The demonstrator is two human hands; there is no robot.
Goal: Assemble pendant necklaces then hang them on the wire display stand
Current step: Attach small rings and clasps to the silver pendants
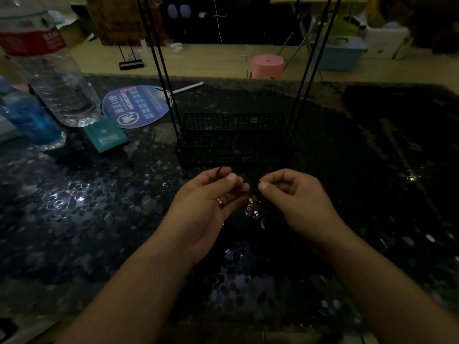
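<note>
Both forearms angled inward, left hand point(213, 194) and right hand point(295, 194) each pinching black cord point(219, 172), fingers curled.

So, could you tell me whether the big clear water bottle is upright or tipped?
Upright: the water bottle stands on its base on the table.

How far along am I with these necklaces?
Nothing looks finished: no necklace shows on the wire stand. In hand: your left hand and right hand each pinch a black cord, silver pendants glinting below. Left: finishing this necklace and hanging it.
</note>
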